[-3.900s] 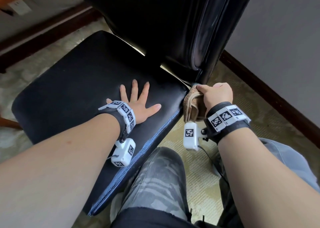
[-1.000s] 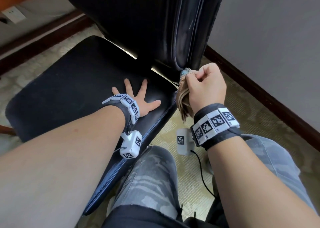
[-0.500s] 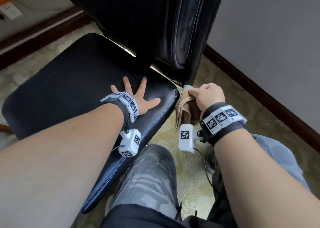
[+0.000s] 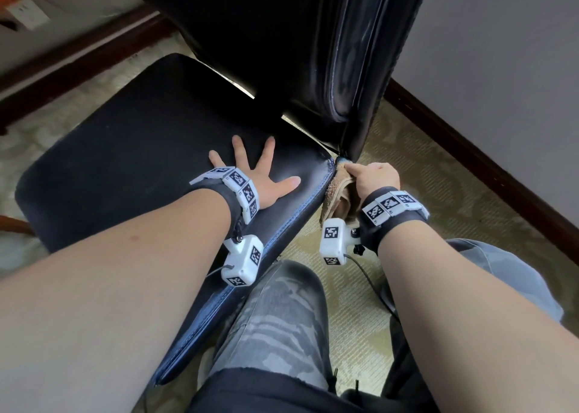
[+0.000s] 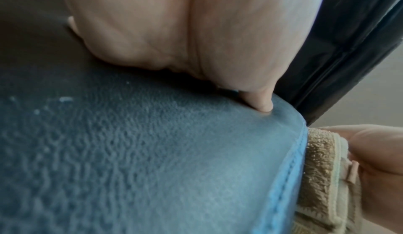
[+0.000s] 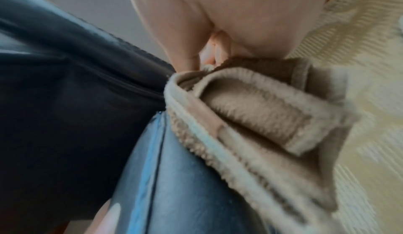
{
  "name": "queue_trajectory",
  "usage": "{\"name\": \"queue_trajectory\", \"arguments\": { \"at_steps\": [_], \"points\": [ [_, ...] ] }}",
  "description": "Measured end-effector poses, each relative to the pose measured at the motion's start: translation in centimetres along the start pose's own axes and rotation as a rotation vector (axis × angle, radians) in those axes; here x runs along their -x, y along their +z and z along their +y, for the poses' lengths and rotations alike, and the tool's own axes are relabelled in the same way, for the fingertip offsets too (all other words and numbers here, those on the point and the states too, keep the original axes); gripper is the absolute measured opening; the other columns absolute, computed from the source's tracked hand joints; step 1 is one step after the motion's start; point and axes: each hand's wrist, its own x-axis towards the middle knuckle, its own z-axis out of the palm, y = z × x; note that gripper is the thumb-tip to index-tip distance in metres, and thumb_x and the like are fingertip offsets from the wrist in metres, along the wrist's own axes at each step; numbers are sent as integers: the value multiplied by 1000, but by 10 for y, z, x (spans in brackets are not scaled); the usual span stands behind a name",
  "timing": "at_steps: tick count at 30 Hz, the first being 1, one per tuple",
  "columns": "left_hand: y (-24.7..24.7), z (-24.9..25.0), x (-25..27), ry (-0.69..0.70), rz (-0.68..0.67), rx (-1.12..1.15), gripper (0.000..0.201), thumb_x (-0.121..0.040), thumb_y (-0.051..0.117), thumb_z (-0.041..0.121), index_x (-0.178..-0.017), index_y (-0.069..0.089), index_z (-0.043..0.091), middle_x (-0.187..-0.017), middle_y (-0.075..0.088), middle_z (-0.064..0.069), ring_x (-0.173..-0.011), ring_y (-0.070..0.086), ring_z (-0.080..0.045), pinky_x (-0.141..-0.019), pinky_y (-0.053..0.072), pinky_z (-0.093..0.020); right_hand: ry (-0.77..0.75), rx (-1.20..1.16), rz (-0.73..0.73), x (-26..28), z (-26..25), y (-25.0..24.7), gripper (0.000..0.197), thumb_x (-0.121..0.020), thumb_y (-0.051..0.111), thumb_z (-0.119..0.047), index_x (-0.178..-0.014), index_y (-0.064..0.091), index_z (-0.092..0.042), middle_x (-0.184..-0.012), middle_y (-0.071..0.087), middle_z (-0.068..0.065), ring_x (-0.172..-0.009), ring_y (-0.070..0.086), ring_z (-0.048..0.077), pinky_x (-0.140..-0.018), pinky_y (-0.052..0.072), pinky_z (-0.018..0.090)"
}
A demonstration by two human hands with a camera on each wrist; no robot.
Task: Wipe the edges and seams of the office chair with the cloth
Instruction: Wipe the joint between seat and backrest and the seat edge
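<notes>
The black leather office chair has a flat seat (image 4: 131, 149) and an upright backrest (image 4: 282, 36) with piped seams. My left hand (image 4: 266, 177) lies flat on the seat near its right rear corner, fingers spread; its thumb (image 5: 265, 103) presses the leather. My right hand (image 4: 376, 180) grips a folded beige terry cloth (image 4: 336, 199) against the seat's right edge, just under the backrest's lower corner. The cloth (image 6: 250, 117) touches the stitched side seam (image 6: 157, 151), and the same cloth (image 5: 320, 168) shows beside the seam in the left wrist view.
A grey wall (image 4: 501, 67) with a dark wooden skirting board (image 4: 470, 149) runs close on the right. Patterned beige carpet (image 4: 423, 174) covers the floor. My knees in camouflage trousers (image 4: 282, 318) sit right at the seat's front edge. A wall socket (image 4: 28, 13) is at the top left.
A second ago my right hand held the cloth higher, at the backrest's lower edge; it has dropped down to the seat's rear right corner edge. The left hand stayed flat on the seat.
</notes>
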Motion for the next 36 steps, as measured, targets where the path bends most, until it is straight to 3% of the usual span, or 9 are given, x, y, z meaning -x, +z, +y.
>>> {"name": "queue_trajectory", "arguments": {
  "at_steps": [1,3,7,13,18,21,23,33,36],
  "points": [
    [0,0,0,-3,-1,0,101,-77,32,99,-152,-24,62,-167,-38,0,-148,-25,-61,-118,1,-75,58,-51,-36,-7,6,1,37,-67,86,-47,-72,65,-16,-83,71,1,-78,69,22,-82,59,38],
    [-1,1,1,-7,-2,-1,101,-77,32,99,-152,-24,62,-167,-38,1,-148,-25,-60,-118,2,-75,166,-268,-102,-21,17,3,48,-51,93,-38,-82,77,-6,-91,78,14,-84,76,34,-82,61,57],
    [-1,1,2,-8,-5,-4,101,-77,31,99,-152,-24,62,-167,-38,1,-148,-25,-60,-118,2,-75,261,-475,-282,3,9,1,62,-62,90,-16,-118,71,3,-115,73,24,-102,73,40,-87,57,60],
    [-1,2,4,-3,-8,17,100,-78,32,98,-152,-24,62,-166,-39,1,-148,-28,-60,-119,1,-74,92,-434,-285,6,10,-4,15,-84,73,-7,-99,70,-8,-83,67,17,-71,66,30,-56,57,41],
    [-1,2,4,-3,-27,23,99,-78,32,98,-151,-25,62,-165,-41,1,-147,-30,-59,-120,0,-74,15,-267,-44,-5,13,3,30,-57,87,-20,-67,60,-28,-76,64,6,-71,65,25,-73,61,50],
    [-2,0,2,-6,-34,22,99,-77,32,99,-149,-27,63,-164,-42,2,-146,-31,-59,-120,-1,-75,-69,-202,37,-1,11,9,38,-72,84,-17,-81,47,-22,-78,54,-1,-67,55,18,-67,53,35],
    [-2,0,2,-11,-42,22,99,-77,31,99,-148,-28,64,-164,-43,3,-146,-32,-59,-120,-1,-75,-118,-240,74,-4,15,13,38,-75,81,-14,-80,44,-23,-77,52,-2,-68,53,18,-70,53,39],
    [-2,0,3,-8,-42,39,98,-78,33,98,-148,-26,65,-164,-43,3,-146,-33,-58,-120,-1,-74,-45,-374,-17,-6,9,11,40,-57,84,-19,-78,50,-23,-77,62,6,-74,67,28,-81,59,62],
    [-2,0,4,-8,-43,44,98,-78,33,98,-148,-26,65,-163,-44,4,-146,-33,-58,-120,-1,-74,-11,-375,-33,-8,5,10,38,-58,87,-20,-66,51,-22,-65,60,1,-71,65,26,-83,58,63]
  ]
}}
